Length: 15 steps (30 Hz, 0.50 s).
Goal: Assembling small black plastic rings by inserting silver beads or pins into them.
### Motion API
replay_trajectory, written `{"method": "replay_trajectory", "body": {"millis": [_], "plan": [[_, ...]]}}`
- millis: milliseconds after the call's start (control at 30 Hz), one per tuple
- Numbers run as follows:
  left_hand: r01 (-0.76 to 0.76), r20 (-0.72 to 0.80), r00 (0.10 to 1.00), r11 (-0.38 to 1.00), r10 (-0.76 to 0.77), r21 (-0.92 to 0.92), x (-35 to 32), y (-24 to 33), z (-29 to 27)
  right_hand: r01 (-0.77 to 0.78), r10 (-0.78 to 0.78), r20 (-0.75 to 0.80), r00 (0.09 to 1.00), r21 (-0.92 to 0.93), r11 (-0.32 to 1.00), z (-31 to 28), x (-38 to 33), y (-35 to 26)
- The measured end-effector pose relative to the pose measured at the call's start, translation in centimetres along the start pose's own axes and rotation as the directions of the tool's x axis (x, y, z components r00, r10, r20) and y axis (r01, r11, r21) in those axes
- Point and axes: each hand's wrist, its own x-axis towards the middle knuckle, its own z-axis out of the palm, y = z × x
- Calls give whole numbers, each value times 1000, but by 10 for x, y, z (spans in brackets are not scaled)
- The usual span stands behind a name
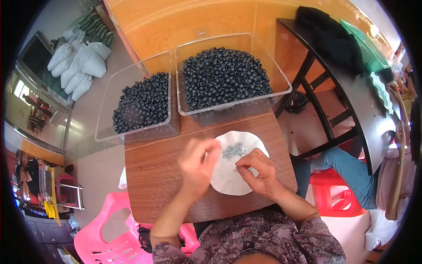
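Observation:
A white plate with a wavy rim (231,187) lies on the brown wooden table (151,176). In its upper half is a loose cluster of tiny grey-green pieces (234,151), too small to name. Over the plate's right side, my right hand (260,172) has its thumb and forefinger pinched together; what they hold, if anything, is too small to make out. My left hand (198,162) is raised at the plate's left edge, its fingers curled and smeared by motion, so their hold cannot be told.
Two clear plastic bins, one larger (235,104) and one smaller (151,130), hold many small black ring-like parts behind the plate. A pink chair (107,237) stands at left. At right are a dark table (347,88), a red stool (334,196) and another person's leg (349,176).

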Motion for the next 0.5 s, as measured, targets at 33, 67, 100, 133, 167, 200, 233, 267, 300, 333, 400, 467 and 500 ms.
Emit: {"method": "replay_trajectory", "body": {"millis": [33, 67, 100, 133, 167, 200, 233, 267, 300, 333, 400, 467, 500], "plan": [[-99, -36, 994, 994, 101, 56, 22, -4, -1, -25, 26, -5, 1000, 33, 999, -3, -1, 2], [-227, -24, 972, 958, 234, 178, 48, -8, 0, -26, 27, -13, 1000, 33, 999, -7, -3, 5], [-290, 2, 954, 920, 300, 265, 73, -9, 0, -34, 35, -13, 999, 51, 998, -9, -5, 5], [-312, 67, 949, 894, 308, 322, 97, -14, 3, -43, 44, -20, 999, 59, 997, -12, -6, 5], [-330, 144, 944, 857, 297, 395, 118, -24, 4, -36, 38, -22, 999, 68, 997, -14, -9, 6], [-308, 223, 946, 861, 234, 404, 134, -33, 5, -74, 76, -29, 997, 71, 995, -15, -11, 5], [-290, 304, 937, 867, 171, 405, 148, -43, 11, -116, 119, -41, 992, 67, 991, -18, -14, 6], [-251, 360, 926, 891, 108, 377, 159, -48, 17, -112, 116, -47, 992, 70, 991, -21, -16, 9], [-240, 387, 919, 879, 70, 412, 164, -52, 23, -147, 151, -51, 987, 68, 987, -24, -19, 11], [-233, 416, 909, 867, 32, 441, 168, -52, 32, -187, 191, -59, 980, 63, 980, -27, -22, 14], [-318, 438, 893, 835, 105, 448, 173, -60, 43, -238, 245, -64, 967, 99, 966, -32, -25, 17], [-392, 521, 849, 764, 85, 513, 176, -66, 50, -291, 302, -60, 951, 139, 946, -34, -27, 19], [-380, 530, 846, 762, 57, 525, 177, -70, 51, -307, 315, -37, 948, 143, 941, -35, -26, 19]]}}
